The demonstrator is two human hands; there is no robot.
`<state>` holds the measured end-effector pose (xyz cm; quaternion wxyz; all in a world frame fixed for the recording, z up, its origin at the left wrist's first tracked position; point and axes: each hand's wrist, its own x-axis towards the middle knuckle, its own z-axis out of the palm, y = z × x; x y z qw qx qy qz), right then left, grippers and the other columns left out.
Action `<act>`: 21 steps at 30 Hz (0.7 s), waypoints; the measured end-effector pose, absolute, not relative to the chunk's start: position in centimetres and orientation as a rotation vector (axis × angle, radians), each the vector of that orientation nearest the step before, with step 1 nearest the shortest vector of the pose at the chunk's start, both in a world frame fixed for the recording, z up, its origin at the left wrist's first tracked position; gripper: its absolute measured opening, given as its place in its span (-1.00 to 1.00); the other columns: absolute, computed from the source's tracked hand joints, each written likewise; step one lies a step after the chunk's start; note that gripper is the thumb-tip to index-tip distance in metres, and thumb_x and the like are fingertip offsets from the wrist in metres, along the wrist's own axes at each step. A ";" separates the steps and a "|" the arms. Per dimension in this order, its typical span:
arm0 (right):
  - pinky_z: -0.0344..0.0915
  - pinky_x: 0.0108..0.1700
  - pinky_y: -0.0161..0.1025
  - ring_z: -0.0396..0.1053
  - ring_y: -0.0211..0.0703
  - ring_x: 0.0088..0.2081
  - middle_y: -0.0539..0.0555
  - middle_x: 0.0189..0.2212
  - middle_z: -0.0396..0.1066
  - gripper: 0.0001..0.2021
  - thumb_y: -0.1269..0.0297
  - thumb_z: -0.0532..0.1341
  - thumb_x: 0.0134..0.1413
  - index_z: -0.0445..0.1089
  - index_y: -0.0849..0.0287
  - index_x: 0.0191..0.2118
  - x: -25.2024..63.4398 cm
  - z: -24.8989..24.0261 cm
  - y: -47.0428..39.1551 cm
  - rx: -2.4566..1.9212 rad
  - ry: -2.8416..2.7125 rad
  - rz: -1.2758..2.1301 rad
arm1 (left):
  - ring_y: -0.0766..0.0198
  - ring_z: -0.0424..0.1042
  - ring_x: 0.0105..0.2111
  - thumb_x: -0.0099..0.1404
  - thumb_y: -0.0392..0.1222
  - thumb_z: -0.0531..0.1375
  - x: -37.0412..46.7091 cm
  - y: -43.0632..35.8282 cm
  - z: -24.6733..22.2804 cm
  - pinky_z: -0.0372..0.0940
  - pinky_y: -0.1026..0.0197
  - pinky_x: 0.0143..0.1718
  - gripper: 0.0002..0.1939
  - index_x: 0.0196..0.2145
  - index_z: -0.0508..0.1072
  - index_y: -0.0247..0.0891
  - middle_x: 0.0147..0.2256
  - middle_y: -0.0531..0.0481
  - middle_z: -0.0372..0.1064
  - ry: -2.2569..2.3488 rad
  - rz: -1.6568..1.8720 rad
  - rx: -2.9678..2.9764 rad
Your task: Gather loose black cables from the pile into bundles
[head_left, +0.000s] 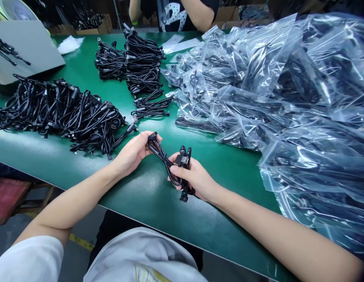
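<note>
Over the green table, my left hand pinches one end of a folded black cable near its plug. My right hand grips the other end of that cable together with several more bundled black cables; a metal USB plug faces up among them. The bundle's lower ends stick out below my right fingers. Just left of my left hand lies a long row of coiled black cables. Beyond my hands, another stack of black cables is laid out, with a few loose ones at its near end.
Clear plastic bags filled with black cables are heaped across the right side of the green table. A grey-white box stands at the far left. White plastic sheets lie farther back, and a person is across the table.
</note>
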<state>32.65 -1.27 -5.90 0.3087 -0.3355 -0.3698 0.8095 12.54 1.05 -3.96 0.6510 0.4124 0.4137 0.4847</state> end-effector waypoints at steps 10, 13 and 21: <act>0.37 -0.39 -0.39 0.38 -0.34 -0.47 -0.07 -0.49 0.46 -0.60 0.08 0.52 -0.16 0.41 0.22 -0.32 32.7 -6.4 -0.5 -0.761 -0.911 2.072 | 0.25 0.50 -0.22 0.36 0.25 0.12 13.0 0.9 -4.1 0.45 0.20 -0.20 -0.48 -0.02 0.47 -0.25 -0.19 -0.05 0.48 0.900 1.063 0.974; 0.43 -0.32 -0.39 0.43 -0.35 -0.43 -0.07 -0.45 0.48 -0.65 0.14 0.49 -0.10 0.44 0.21 -0.27 32.9 -6.4 -0.1 -0.700 -0.781 2.043 | 0.22 0.52 -0.29 0.28 0.18 0.25 13.2 0.3 -4.2 0.45 0.19 -0.28 -0.52 -0.08 0.45 -0.30 -0.23 -0.09 0.50 0.888 0.805 1.047; 0.49 -0.11 -0.26 0.52 -0.23 -0.23 -0.02 -0.30 0.55 -0.66 0.13 0.46 -0.07 0.50 0.13 -0.16 33.4 -6.5 0.0 -0.765 -0.872 1.917 | 0.29 0.53 -0.32 0.11 -0.35 0.38 13.8 -0.8 -4.7 0.43 0.19 -0.19 -0.61 -0.14 0.35 -0.25 -0.34 0.06 0.50 0.887 0.521 1.160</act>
